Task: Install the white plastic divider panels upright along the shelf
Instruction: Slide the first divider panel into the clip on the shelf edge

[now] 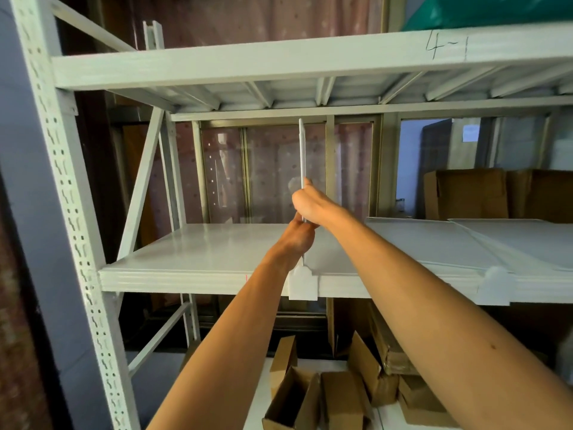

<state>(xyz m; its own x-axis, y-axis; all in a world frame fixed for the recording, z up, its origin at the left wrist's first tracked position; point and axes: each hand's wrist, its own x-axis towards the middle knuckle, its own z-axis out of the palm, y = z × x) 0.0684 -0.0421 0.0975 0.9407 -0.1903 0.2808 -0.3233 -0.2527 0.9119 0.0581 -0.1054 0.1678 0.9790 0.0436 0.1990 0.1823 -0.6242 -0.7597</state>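
Thin white plastic divider panel (301, 150) upright at frame centre, edge-on, long axis vertical. Right hand (305, 202) clenched on it above; left hand (297, 234) clenched below, near white plastic foot clip (303, 282) on white metal shelf (201, 252) front edge.

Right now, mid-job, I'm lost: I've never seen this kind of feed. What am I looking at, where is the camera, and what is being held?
There is one picture, from a camera worn on a person's head, looking forward at a white metal shelf. No machine: those are two bare arms. The left hand and right hand together grip a thin white divider panel, seen edge-on and upright. Its lower end meets a white clip on the shelf's front edge. More white panels lie flat to the right. Cardboard boxes sit on the floor below.
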